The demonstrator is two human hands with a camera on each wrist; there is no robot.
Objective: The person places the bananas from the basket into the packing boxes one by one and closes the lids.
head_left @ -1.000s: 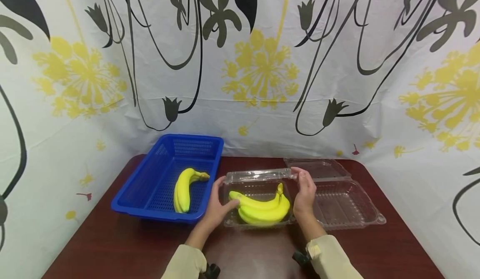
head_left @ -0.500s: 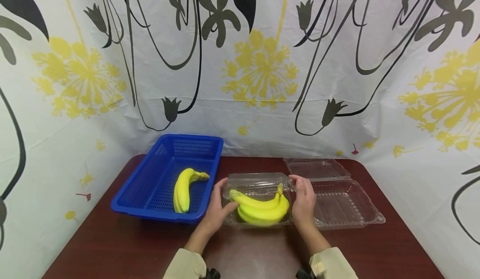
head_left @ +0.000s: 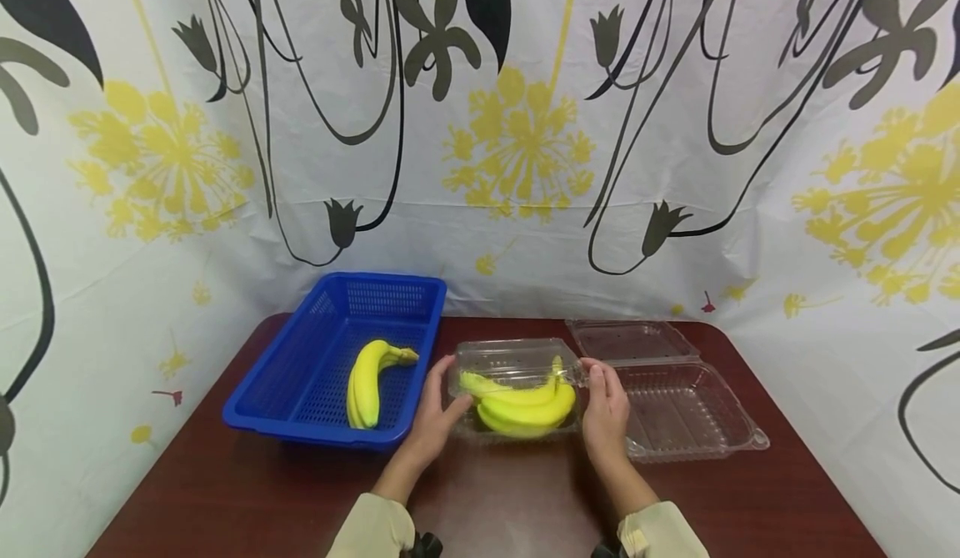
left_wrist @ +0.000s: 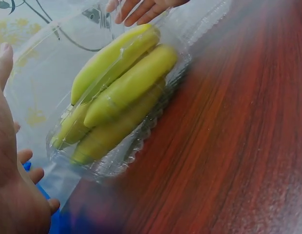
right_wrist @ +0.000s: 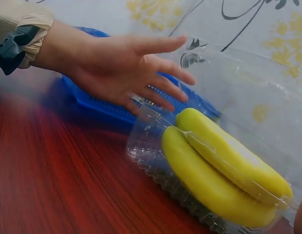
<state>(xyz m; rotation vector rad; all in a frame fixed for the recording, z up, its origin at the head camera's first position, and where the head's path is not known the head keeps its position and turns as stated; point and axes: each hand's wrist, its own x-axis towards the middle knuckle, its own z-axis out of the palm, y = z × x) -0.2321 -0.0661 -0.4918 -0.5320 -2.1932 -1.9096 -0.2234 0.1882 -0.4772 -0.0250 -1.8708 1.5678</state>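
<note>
A bunch of yellow bananas (head_left: 525, 414) lies in a clear plastic clamshell box (right_wrist: 147, 148) in mid-table. Its hinged lid (head_left: 517, 353) leans forward over the fruit's upper part, tilted rather than flat. My left hand (head_left: 431, 414) is at the box's left end, thumb toward the bananas. In the right wrist view this left hand (right_wrist: 119, 68) has its fingers straight and spread. At the right end is my right hand (head_left: 606, 414), fingertips at the lid's corner. Through the plastic, the left wrist view shows the right hand (left_wrist: 143, 9) with extended fingers.
A blue basket (head_left: 247, 416) on the left holds another bunch of bananas (head_left: 367, 387). Beside the right hand a second clear clamshell box (head_left: 686, 412) lies open, its lid folded back. Behind the dark red table (head_left: 510, 500) hangs a patterned cloth (head_left: 525, 274).
The lid has tipped from nearly upright to lean over the bananas. Both hands have followed it slightly, and the box's front edge appears a little higher in the view.
</note>
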